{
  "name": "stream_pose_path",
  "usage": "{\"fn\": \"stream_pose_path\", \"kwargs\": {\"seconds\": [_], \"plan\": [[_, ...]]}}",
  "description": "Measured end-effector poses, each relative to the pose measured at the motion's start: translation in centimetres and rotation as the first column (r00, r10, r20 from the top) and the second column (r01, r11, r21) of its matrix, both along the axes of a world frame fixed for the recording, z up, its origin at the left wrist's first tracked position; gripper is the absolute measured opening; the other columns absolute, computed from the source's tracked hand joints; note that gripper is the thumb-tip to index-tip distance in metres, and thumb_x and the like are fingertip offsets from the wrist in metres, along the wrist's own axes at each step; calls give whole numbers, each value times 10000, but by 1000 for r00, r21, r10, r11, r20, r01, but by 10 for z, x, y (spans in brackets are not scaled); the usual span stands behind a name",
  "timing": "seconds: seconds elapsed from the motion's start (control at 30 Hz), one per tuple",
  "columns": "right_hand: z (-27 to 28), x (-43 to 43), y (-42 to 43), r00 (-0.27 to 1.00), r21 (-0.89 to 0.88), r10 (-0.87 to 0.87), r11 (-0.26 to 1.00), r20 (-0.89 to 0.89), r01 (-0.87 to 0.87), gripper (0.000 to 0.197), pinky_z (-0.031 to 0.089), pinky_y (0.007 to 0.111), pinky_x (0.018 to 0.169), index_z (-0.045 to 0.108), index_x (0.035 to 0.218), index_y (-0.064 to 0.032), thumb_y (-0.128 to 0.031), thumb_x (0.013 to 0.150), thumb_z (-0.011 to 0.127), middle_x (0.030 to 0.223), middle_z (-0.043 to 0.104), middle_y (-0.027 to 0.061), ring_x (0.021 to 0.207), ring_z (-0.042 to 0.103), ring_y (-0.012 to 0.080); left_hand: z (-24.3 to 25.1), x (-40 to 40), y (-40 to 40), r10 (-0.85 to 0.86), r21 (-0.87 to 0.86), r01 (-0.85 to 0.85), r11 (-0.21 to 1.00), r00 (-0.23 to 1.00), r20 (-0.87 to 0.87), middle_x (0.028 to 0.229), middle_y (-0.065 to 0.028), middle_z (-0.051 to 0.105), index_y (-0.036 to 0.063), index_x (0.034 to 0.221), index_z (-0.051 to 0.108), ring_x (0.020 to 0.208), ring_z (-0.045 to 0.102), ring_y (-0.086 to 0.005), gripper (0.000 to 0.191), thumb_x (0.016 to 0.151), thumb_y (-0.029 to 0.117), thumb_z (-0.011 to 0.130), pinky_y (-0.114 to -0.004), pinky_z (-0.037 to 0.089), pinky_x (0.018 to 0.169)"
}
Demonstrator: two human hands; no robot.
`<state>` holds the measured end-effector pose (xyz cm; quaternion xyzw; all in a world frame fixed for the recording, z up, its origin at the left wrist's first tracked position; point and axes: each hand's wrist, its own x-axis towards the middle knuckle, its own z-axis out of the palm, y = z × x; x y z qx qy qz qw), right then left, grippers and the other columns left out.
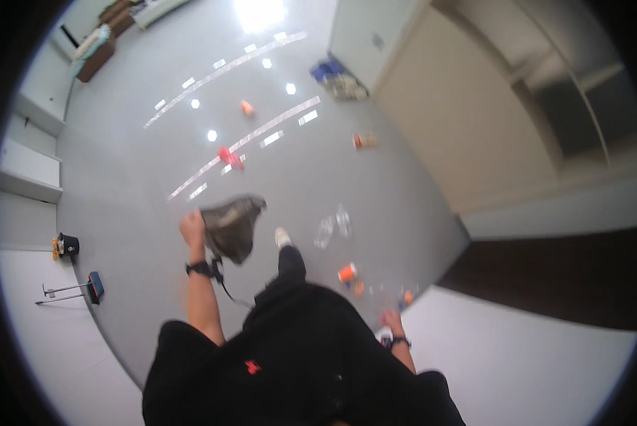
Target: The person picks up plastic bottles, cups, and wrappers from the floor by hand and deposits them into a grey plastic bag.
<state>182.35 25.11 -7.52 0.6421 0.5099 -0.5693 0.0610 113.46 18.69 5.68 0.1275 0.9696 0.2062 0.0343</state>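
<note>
My left hand (192,229) is closed on the edge of a dark, partly see-through plastic bag (232,228), which hangs out to the right of the fist. Low at my right side is my right hand (390,318), small and blurred; whether it holds anything cannot be told. Near it on the floor lie an orange and white container (347,273) and small orange pieces (408,296). Two clear plastic bottles (343,221) (324,232) lie ahead of my right side. Further out are a crumpled pink-red item (230,158) and an orange item (247,108).
A red and tan packet (364,140) and a blue and beige cloth-like bundle (342,81) lie near a pale cabinet (456,106). Along the left wall stand a broom and dustpan (94,288) and a black bin (68,245). A brown box (96,61) is at the upper left.
</note>
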Motion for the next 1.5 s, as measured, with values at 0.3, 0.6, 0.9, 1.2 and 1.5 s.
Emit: {"fn": "stream_pose_path", "kwargs": {"seconds": [0.3, 0.6, 0.9, 1.2, 1.5], "plan": [[19, -167, 110, 990, -235, -110, 963, 92, 129, 278, 473, 297, 491, 548, 910, -8, -264, 813, 502, 738, 622, 108, 599, 607, 183, 36, -69, 24, 333, 118, -348, 930, 934, 127, 687, -193, 593, 11, 764, 636, 675, 573, -359, 316, 737, 312, 542, -398, 453, 617], [17, -321, 241, 992, -90, 106, 990, -68, -112, 265, 462, 258, 489, 533, 902, -15, -269, 832, 505, 745, 624, 100, 603, 610, 160, 17, -124, 30, 482, 102, -488, 867, 873, 74, 758, -157, 617, 51, 790, 654, 729, 586, -331, 297, 744, 323, 545, -407, 458, 644], [-34, -419, 345, 936, -332, 347, 891, 61, -309, 310, 473, 304, 528, 543, 917, -15, -304, 820, 487, 747, 629, 101, 628, 613, 172, 12, -189, 60, 628, -5, -628, 778, 778, -4, 773, -163, 617, 52, 787, 654, 744, 582, -339, 287, 736, 316, 552, -423, 462, 649], [-94, -534, 493, 972, -278, 185, 935, -147, -220, 274, 470, 304, 487, 540, 899, -16, -274, 819, 494, 706, 609, 109, 588, 609, 195, 27, -230, 137, 738, -291, -705, 647, 675, 4, 721, -160, 619, 40, 700, 654, 711, 598, -329, 250, 733, 276, 578, -413, 480, 633], [-93, -662, 619, 962, -160, 212, 958, -173, -240, 246, 455, 262, 446, 543, 869, -22, -259, 810, 511, 695, 618, 100, 556, 602, 164, 41, -258, 195, 850, -411, -768, 490, 525, 32, 885, -171, 605, 23, 831, 609, 846, 572, -349, 272, 714, 270, 616, -446, 465, 705]]}}
